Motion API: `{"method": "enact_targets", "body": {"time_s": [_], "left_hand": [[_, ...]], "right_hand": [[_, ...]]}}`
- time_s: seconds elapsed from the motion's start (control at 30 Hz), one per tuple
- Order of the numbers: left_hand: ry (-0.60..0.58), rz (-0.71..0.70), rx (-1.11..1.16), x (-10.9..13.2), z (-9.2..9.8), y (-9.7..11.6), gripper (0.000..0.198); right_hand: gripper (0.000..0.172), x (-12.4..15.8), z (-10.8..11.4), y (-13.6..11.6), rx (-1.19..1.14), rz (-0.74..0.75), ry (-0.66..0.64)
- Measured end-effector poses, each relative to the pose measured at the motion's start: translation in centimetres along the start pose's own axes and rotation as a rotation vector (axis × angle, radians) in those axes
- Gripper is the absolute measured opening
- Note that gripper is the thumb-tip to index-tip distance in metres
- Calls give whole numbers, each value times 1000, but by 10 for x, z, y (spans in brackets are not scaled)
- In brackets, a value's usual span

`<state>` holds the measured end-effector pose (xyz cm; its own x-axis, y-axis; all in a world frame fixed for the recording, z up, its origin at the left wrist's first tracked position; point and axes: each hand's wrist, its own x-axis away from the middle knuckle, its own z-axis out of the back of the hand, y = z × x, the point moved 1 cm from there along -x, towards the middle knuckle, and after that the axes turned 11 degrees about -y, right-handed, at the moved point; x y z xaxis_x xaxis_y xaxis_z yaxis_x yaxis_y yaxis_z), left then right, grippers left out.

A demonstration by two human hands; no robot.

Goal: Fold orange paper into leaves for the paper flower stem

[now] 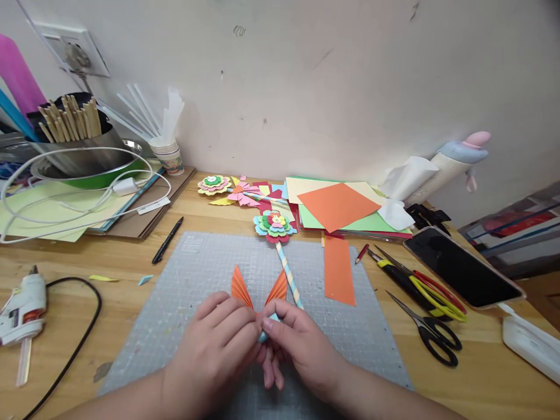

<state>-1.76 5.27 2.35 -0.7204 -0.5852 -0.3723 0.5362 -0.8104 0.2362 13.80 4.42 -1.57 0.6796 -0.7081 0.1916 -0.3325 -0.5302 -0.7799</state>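
Note:
My left hand [212,341] and my right hand [308,344] meet above the grey cutting mat, fingers closed in a pinch. Between them is a pleated orange paper piece [240,286], its two folded wings pointing up and outward. A small light-blue paper piece [263,336] shows under my right thumb, touching the left fingertips. The fingers hide where blue and orange meet. Just beyond lies a layered paper flower [275,226] on a blue-and-cream striped stem [287,271], its lower end behind my right hand. An orange paper strip [339,271] lies to the right.
Black-handled scissors [431,332], pliers [420,289] and a phone [464,265] lie right of the cutting mat [188,280]. Coloured paper sheets [339,207] and another paper flower [214,184] are at the back. A glue gun [26,309], its cord and a pen [167,240] are left.

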Motion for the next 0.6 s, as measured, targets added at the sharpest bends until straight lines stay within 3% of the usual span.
{"method": "enact_targets", "body": {"time_s": [0.07, 0.13, 0.27, 0.33, 0.4, 0.5, 0.6], "left_hand": [[14, 59, 78, 1, 0, -1, 10], [56, 208, 275, 2, 1, -4, 12], [44, 632, 1107, -1, 0, -6, 22], [-23, 713, 1549, -5, -3, -3, 24], [-54, 746, 1813, -6, -5, -1, 23], [16, 876, 1866, -4, -10, -3, 25], [23, 959, 1706, 2, -15, -8, 30]], "right_hand": [[31, 0, -1, -1, -49, 32, -27], [31, 1, -1, -3, -80, 67, -50], [28, 2, 0, -7, -35, 139, -30], [26, 3, 1, -8, -9, 140, -28], [27, 3, 1, -9, -5, 113, -30], [28, 6, 0, -10, 10, 41, -40], [26, 8, -1, -13, 81, -58, -27]]}}
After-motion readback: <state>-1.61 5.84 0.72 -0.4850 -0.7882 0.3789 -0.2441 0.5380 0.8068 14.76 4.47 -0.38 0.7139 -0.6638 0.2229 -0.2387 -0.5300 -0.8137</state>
